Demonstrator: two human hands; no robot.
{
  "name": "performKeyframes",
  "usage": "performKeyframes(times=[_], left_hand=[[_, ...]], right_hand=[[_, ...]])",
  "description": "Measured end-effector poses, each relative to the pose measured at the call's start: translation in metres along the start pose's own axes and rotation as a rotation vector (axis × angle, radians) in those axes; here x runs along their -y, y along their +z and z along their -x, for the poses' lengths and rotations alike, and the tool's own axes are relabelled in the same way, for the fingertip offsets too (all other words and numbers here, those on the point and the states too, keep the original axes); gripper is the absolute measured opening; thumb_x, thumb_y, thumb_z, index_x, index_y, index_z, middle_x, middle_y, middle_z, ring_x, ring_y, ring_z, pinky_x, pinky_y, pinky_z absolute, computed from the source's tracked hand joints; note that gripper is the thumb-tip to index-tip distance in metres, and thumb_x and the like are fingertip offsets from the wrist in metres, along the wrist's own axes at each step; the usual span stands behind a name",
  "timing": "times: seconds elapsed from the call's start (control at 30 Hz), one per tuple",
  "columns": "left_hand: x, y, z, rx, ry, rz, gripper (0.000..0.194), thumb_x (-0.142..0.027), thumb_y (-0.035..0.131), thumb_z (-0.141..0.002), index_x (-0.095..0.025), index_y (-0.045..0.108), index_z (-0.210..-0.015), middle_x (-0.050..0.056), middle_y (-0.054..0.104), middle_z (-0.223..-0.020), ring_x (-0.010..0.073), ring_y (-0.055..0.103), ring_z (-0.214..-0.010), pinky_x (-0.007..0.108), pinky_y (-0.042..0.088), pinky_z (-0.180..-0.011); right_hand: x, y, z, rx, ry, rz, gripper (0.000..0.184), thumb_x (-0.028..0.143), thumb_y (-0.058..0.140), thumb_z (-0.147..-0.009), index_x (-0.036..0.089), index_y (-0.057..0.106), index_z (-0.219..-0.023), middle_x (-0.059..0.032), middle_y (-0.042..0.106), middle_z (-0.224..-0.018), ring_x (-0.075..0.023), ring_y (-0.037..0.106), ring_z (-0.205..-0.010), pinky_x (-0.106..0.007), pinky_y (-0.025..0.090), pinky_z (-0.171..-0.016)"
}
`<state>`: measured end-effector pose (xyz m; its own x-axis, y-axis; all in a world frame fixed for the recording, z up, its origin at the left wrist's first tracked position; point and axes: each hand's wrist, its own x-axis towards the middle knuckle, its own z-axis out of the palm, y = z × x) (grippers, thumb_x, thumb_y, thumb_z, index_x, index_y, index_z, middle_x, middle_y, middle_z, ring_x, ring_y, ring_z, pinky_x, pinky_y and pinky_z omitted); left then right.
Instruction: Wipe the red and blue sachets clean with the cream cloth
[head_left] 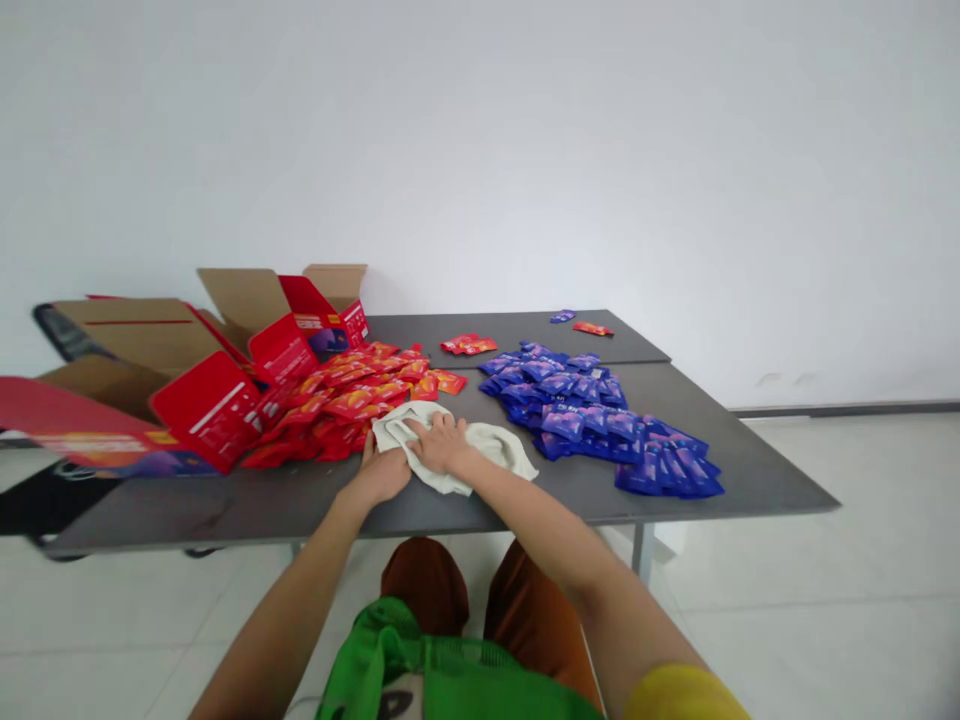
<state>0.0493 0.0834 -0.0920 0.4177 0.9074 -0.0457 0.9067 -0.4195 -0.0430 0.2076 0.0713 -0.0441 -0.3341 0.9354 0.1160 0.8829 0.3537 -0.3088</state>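
An off-white cloth [501, 446] lies crumpled near the front edge of the dark table, between red packets and blue packets. My right hand [442, 445] rests on top of the cloth, fingers spread and lying against it. At the cloth's left edge, my left hand [386, 473] is closed on the fabric, its fingertips partly hidden. Just beyond my left hand is a heap of red-orange packets [367, 385], loosely piled. To the right of the cloth, blue-purple packets [555, 385] lie in overlapping rows, with a fanned group of blue packets [670, 468] closer to the front.
Open red cardboard boxes [214, 405] with raised flaps crowd the table's left end. A few red packets [469, 344] lie farther back. One blue packet [562, 316] and a red packet [592, 328] sit at the far right corner. A white wall [480, 150] stands behind.
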Motion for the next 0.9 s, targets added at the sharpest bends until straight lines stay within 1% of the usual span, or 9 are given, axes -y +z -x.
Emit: performKeyframes(times=[0.13, 0.37, 0.47, 0.53, 0.6, 0.67, 0.73, 0.8, 0.9], left_hand=[[0.008, -0.001, -0.006, 0.007, -0.07, 0.018, 0.054, -0.028, 0.028, -0.09, -0.025, 0.047, -0.14, 0.005, 0.044, -0.145, 0.0318, 0.023, -0.141, 0.056, 0.01, -0.114], [-0.002, -0.005, 0.014, -0.195, -0.071, -0.033, 0.069, -0.034, 0.045, -0.081, -0.011, 0.037, -0.145, 0.014, 0.025, -0.155, 0.0289, -0.007, -0.145, 0.048, 0.002, -0.117], [0.003, -0.008, 0.014, -0.178, -0.012, -0.045, 0.066, -0.032, 0.04, -0.084, -0.013, 0.035, -0.146, 0.012, 0.025, -0.155, 0.0294, -0.001, -0.146, 0.05, 0.002, -0.116], [0.008, -0.011, 0.013, -0.09, 0.056, -0.055, 0.057, -0.027, 0.034, -0.087, -0.019, 0.044, -0.142, 0.011, 0.037, -0.149, 0.0309, 0.016, -0.144, 0.054, 0.001, -0.114], [0.011, -0.012, 0.013, 0.026, 0.112, -0.067, 0.051, -0.025, 0.029, -0.089, -0.022, 0.056, -0.133, 0.011, 0.054, -0.136, 0.0311, 0.035, -0.136, 0.056, 0.0, -0.113], [0.011, -0.01, 0.014, 0.034, 0.104, -0.075, 0.05, -0.025, 0.027, -0.09, -0.022, 0.06, -0.128, 0.011, 0.061, -0.128, 0.0299, 0.043, -0.131, 0.055, 0.001, -0.114], [0.009, -0.007, 0.016, -0.095, 0.051, -0.079, 0.051, -0.029, 0.029, -0.091, -0.021, 0.053, -0.135, 0.011, 0.053, -0.137, 0.0288, 0.036, -0.136, 0.053, 0.002, -0.115], [0.007, -0.004, 0.019, -0.218, 0.024, -0.088, 0.058, -0.035, 0.035, -0.089, -0.015, 0.04, -0.144, 0.013, 0.035, -0.15, 0.0284, 0.022, -0.143, 0.049, 0.003, -0.116], [0.003, -0.004, 0.021, -0.235, 0.015, -0.077, 0.068, -0.039, 0.036, -0.089, -0.006, 0.027, -0.148, 0.018, 0.019, -0.155, 0.0289, 0.013, -0.145, 0.052, 0.001, -0.116]], right_hand=[[-0.001, 0.0, -0.002, 0.057, -0.04, 0.089, 0.048, 0.053, 0.034, -0.097, 0.041, 0.031, -0.143, -0.012, 0.043, -0.13, -0.0322, 0.039, -0.117, -0.052, 0.03, -0.094], [-0.014, -0.004, 0.06, 0.039, -0.022, 0.204, 0.051, 0.05, 0.039, -0.095, 0.028, 0.036, -0.141, -0.0147, 0.045, -0.125, -0.0313, 0.041, -0.112, -0.049, 0.037, -0.09], [-0.008, -0.001, 0.043, 0.067, 0.019, 0.194, 0.047, 0.053, 0.046, -0.092, 0.027, 0.05, -0.131, -0.0152, 0.047, -0.123, -0.0333, 0.042, -0.113, -0.052, 0.035, -0.091], [0.001, 0.002, 0.023, 0.069, 0.027, 0.169, 0.049, 0.055, 0.044, -0.092, 0.027, 0.051, -0.131, -0.0153, 0.045, -0.128, -0.0342, 0.039, -0.119, -0.054, 0.031, -0.096], [0.008, 0.006, 0.008, 0.056, 0.019, 0.137, 0.052, 0.055, 0.034, -0.095, 0.028, 0.041, -0.14, -0.0149, 0.037, -0.139, -0.0339, 0.033, -0.127, -0.053, 0.027, -0.1], [0.009, 0.008, 0.005, 0.055, 0.001, 0.108, 0.056, 0.054, 0.026, -0.097, 0.031, 0.026, -0.148, -0.0128, 0.021, -0.151, -0.0342, 0.024, -0.134, -0.055, 0.024, -0.103], [0.001, 0.008, 0.015, 0.105, -0.028, 0.082, 0.061, 0.056, 0.024, -0.096, 0.032, 0.013, -0.151, -0.0085, 0.0, -0.157, -0.0354, 0.007, -0.141, -0.06, 0.017, -0.105], [-0.011, 0.005, 0.032, 0.199, -0.048, 0.065, 0.07, 0.061, 0.026, -0.093, 0.03, 0.004, -0.152, -0.0033, -0.016, -0.156, -0.0349, -0.013, -0.141, -0.065, 0.007, -0.106], [-0.03, -0.004, 0.057, 0.312, -0.035, 0.07, 0.08, 0.069, 0.024, -0.089, 0.026, -0.002, -0.152, 0.0012, -0.022, -0.154, -0.0321, -0.03, -0.136, -0.071, -0.004, -0.102]])
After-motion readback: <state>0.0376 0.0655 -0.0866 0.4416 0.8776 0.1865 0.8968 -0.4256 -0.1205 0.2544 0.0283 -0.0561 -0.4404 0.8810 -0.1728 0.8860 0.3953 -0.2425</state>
